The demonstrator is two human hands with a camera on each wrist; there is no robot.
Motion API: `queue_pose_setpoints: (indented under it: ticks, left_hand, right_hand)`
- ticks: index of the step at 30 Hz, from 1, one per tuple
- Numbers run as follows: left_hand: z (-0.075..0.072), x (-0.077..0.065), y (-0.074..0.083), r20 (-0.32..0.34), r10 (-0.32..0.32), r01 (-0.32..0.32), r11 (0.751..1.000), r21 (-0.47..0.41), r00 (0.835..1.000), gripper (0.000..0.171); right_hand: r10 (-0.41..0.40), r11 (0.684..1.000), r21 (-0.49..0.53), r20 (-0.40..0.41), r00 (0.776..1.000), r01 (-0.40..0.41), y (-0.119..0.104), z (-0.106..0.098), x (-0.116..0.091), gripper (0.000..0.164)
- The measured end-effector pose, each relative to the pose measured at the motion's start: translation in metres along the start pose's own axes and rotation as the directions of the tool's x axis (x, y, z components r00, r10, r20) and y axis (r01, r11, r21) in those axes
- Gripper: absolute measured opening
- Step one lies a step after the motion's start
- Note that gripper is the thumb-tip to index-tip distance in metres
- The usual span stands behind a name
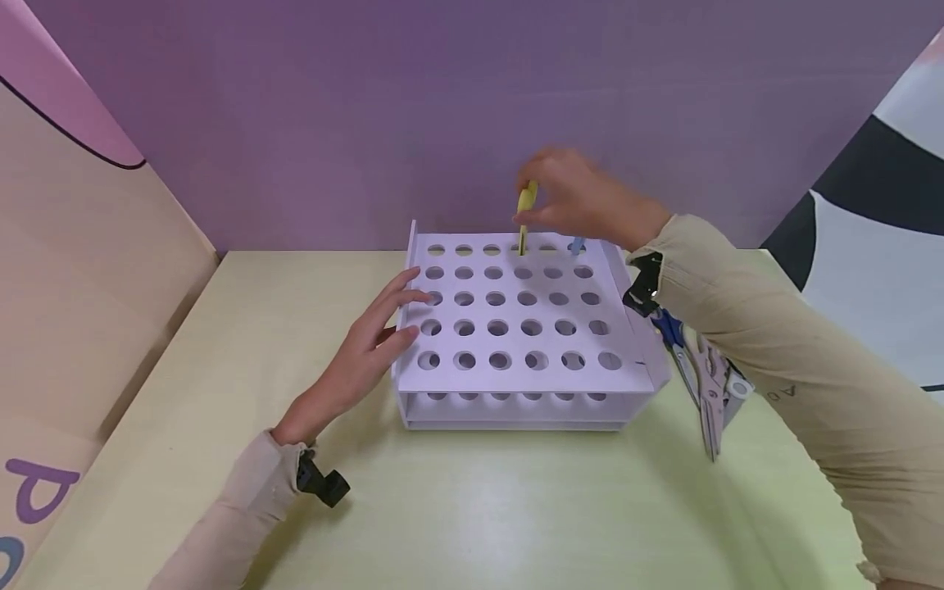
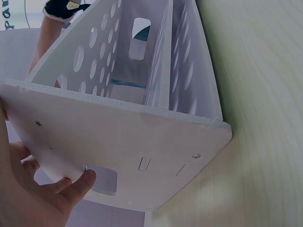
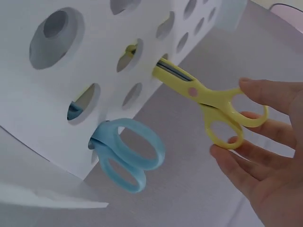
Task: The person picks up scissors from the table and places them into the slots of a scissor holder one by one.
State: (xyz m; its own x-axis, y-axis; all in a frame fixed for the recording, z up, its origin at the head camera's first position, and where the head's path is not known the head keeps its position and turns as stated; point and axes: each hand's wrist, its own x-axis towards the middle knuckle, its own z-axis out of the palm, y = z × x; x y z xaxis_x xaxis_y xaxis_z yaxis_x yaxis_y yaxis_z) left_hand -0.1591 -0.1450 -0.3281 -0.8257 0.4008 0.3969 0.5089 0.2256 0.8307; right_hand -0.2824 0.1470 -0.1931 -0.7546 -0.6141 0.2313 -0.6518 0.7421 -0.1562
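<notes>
A white rack point(image 1: 479, 315) with rows of round holes stands on the table. My right hand point(image 1: 575, 197) holds yellow scissors point(image 3: 192, 91) by their handle loops above the rack's back row. Their blades point down, with the tips in a hole there. Light blue scissors point(image 3: 142, 161) sit handles-out in the back-row hole at the right corner. My left hand point(image 1: 372, 336) rests against the rack's left side panel point(image 2: 118, 142), its fingers reaching over the top edge. Seen from the left wrist, a fingertip touches the panel beside its cutout.
Right of the rack, several other scissors lie together on the table point(image 1: 472, 508), including a dark blue-handled pair point(image 1: 669, 329) and a pinkish pair point(image 1: 711, 389), partly under my right forearm. A purple wall point(image 1: 354, 123) rises directly behind the rack.
</notes>
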Motion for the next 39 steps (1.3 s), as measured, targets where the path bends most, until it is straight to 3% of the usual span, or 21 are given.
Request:
queue_pose_setpoints:
  ticks: [6,11,16,22,30,34,39]
  left_hand:
    - [0.0,0.001,0.021,0.003,-0.006,0.006,1.0,-0.019,1.0,0.035]
    - [0.002,0.003,0.006,-0.001,0.002,-0.002,1.0,-0.016,1.0,0.035]
    - [0.002,0.004,-0.008,-0.009,0.015,-0.015,1.0,-0.007,1.0,0.034]
    - [0.001,0.004,-0.009,-0.012,0.015,-0.015,1.0,0.012,1.0,0.033]
    - [0.001,0.002,-0.009,-0.013,0.018,-0.018,1.0,-0.001,1.0,0.033]
    - [0.001,0.002,-0.006,-0.013,0.016,-0.016,1.0,-0.008,1.0,0.033]
    - [0.0,0.002,0.01,-0.015,0.007,-0.007,1.0,-0.029,1.0,0.033]
  right_hand:
    - [0.097,0.995,-0.027,0.136,0.986,-0.094,-0.002,0.008,0.008,0.022]
    - [0.142,0.99,-0.037,0.202,0.969,-0.137,-0.002,0.015,0.011,0.024]
    - [0.138,0.99,-0.064,0.216,0.967,-0.127,-0.005,0.017,0.013,0.022]
    - [0.096,0.991,-0.118,0.231,0.968,-0.07,-0.013,0.023,0.008,0.022]
    - [0.047,0.994,-0.103,0.235,0.971,-0.023,-0.014,0.025,0.006,0.027]
    - [0.022,0.995,-0.098,0.24,0.971,0.001,-0.014,0.019,0.004,0.029]
    - [0.069,0.993,-0.112,0.284,0.956,-0.039,-0.013,0.005,-0.002,0.035]
